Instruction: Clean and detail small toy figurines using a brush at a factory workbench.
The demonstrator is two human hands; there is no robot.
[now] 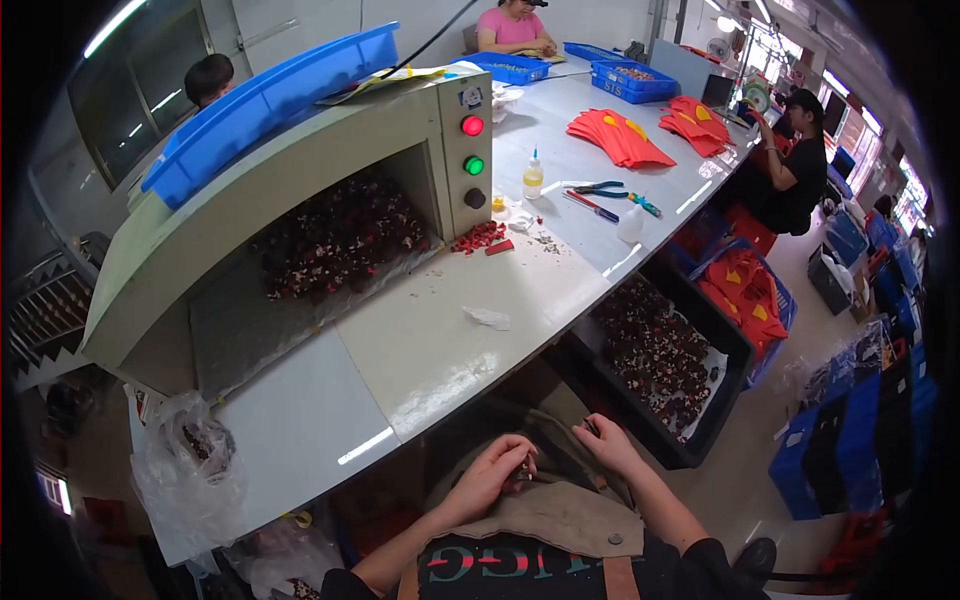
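My left hand (493, 474) is curled in front of my apron (560, 522), closed around something small that I cannot make out. To its right, my right hand (610, 445) has its fingers bent in, with a small dark bit showing at the tips; its kind is too small to tell. Just beyond the right hand, a black bin (694, 456) holds a heap of small dark-red and whitish pieces (655, 345). A similar heap of pieces (335, 240) lies inside the opening of a cream-coloured machine (270, 145) on the table.
The machine carries a blue tray (270, 110), red and green lights. On the table (440, 350) are red scraps (478, 237), a crumpled tissue (487, 318), bottles, pliers (598, 188) and stacked red pieces (618, 138). A plastic bag (190, 470) hangs at the left corner. Other people sit farther off.
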